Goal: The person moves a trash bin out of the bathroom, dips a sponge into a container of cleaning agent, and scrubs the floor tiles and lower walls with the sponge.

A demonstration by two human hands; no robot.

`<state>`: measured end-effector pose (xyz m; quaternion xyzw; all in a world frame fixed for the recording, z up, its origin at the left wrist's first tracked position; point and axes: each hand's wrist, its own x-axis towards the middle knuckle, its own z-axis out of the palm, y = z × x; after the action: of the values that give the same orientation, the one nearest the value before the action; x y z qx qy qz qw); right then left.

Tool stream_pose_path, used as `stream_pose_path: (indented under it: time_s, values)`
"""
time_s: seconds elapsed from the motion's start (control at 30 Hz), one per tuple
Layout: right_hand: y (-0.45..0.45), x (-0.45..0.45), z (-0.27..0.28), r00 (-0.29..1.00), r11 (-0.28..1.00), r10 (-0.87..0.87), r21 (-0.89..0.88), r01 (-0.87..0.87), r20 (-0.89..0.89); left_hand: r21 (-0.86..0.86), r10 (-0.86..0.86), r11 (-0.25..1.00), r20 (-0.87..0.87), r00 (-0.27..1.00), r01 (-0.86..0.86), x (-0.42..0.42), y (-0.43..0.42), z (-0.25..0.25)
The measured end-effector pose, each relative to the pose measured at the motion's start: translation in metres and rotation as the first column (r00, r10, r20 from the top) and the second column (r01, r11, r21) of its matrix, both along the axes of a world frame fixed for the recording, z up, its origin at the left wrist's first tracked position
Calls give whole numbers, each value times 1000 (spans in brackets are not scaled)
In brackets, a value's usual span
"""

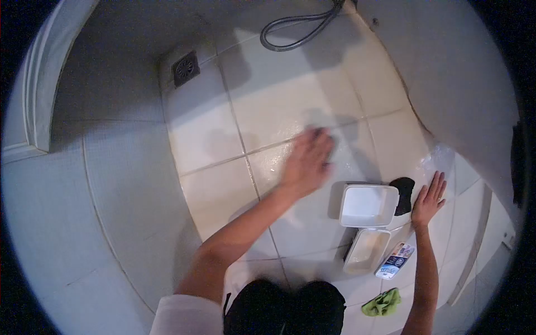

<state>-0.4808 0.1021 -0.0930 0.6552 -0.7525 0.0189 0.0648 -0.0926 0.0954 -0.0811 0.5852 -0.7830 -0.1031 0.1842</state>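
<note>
My left hand (pixel 306 163), smeared by motion, presses down on the wet floor tiles (pixel 268 162) near the middle of the view. Something dark shows under and beside its fingertips, too blurred to name. To the right, my right hand (pixel 429 204) lies flat with its fingers stretched out and holds nothing. Just left of it is a black pad (pixel 403 195). Beside the pad stands a white rectangular container (pixel 368 205), with a second, cream one (pixel 367 251) below it. A blue and white printed packet (pixel 395 260) lies next to the lower container.
A crumpled green cloth (pixel 382 302) lies at the lower right. A square floor drain (pixel 186 69) sits at the upper left, and a looped metal hose (pixel 290 34) at the top. Walls border the floor on both sides. Clear plastic (pixel 438 158) is near the right wall.
</note>
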Motion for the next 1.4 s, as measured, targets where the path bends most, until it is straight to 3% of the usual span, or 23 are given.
stream_pose_path:
  time_s: [0.03, 0.07, 0.2, 0.23, 0.3, 0.33, 0.37, 0.4, 0.43, 0.47, 0.57, 0.63, 0.7, 0.8, 0.87, 0.93, 1.0, 1.03, 1.1, 1.17, 1.23, 1.33, 1.4]
  values:
    - [2, 1, -3, 1000, 1000, -4, 8, 4, 8, 95, 125, 987, 35, 992, -128, 42, 22, 0]
    - [2, 0, -4, 1000, 1000, 6, -12, -6, 10, 67, 205, 966, 395, 895, -251, 86, 45, -4]
    - [-2, 1, -8, 1000, 999, 17, -41, -16, 16, 69, 640, 720, 318, 699, -691, 216, 57, 1]
    - [1, -1, -7, 1000, 999, 12, -34, -11, 19, 82, 632, 724, 318, 707, -685, 206, 45, -8]
    - [2, 3, -4, 1000, 1000, -1, -29, 1, 14, -137, 616, 785, 270, 740, -604, 161, 17, -31]
    - [1, 5, -2, 1000, 1000, -1, -26, 2, 17, -38, 407, 906, 348, 844, -421, 105, -4, -19]
    - [0, 5, -2, 1000, 1000, 3, -18, -3, 21, -129, 325, 943, 166, 931, -306, 37, -24, -29]
    - [1, 4, -3, 1000, 1000, 15, -21, -14, 26, -76, 188, 979, -44, 981, -191, -24, -38, -21]
    - [3, 4, -5, 999, 1000, 21, -18, -20, 25, 35, 13, 999, -75, 997, -10, -70, -64, -19]
    - [3, 2, -5, 999, 1000, 21, -5, -20, 32, -141, -37, 990, -129, 991, 19, -101, -76, -8]
    - [-2, 1, 4, 999, 1000, 7, -2, -7, 37, -79, -14, 997, -20, 1000, 12, -108, -97, -11]
    - [1, 3, 5, 998, 1000, -4, 22, 3, 60, 95, 16, 995, 260, 966, -42, -65, -71, 11]
    - [-1, 3, 4, 998, 1000, 9, 15, -10, 55, -16, 196, 980, 223, 955, -197, -14, -32, 4]
    - [-2, 8, 7, 999, 1000, 4, 3, -4, 46, -53, 229, 973, 255, 939, -223, -12, -40, 8]
    - [-4, 8, 9, 999, 1000, 0, -3, 0, 54, -43, 80, 996, 196, 977, -73, -35, -77, 7]
    - [-3, 7, 10, 998, 1000, -3, 25, 1, 59, -289, -150, 943, 79, 986, 166, -65, -117, -16]
    - [-3, 5, 9, 998, 1000, 5, 14, -6, 66, -305, -367, 889, -27, 930, 342, -84, -154, -2]
    - [-2, 5, 9, 997, 999, 15, 27, -17, 70, -304, -358, 893, -30, 933, 333, -76, -172, -6]
    - [-2, 5, 12, 996, 999, 21, 34, -24, 81, -26, -228, 968, 330, 916, 250, -54, -219, -14]
    - [-2, 5, 11, 998, 998, -10, 63, 6, 63, 403, -109, 913, 383, 917, -60, 9, -270, 23]
    - [-6, 10, 14, 996, 999, -12, 50, 7, 90, -133, 95, 990, 344, 934, -51, 71, -261, -12]
    - [-3, 10, 14, 995, 999, -13, 50, 8, 104, -168, 282, 958, 387, 878, -234, 75, -262, -17]
    - [-5, 9, 13, 996, 999, -23, 40, 19, 92, -123, 252, 968, 423, 870, -220, 50, -264, -28]
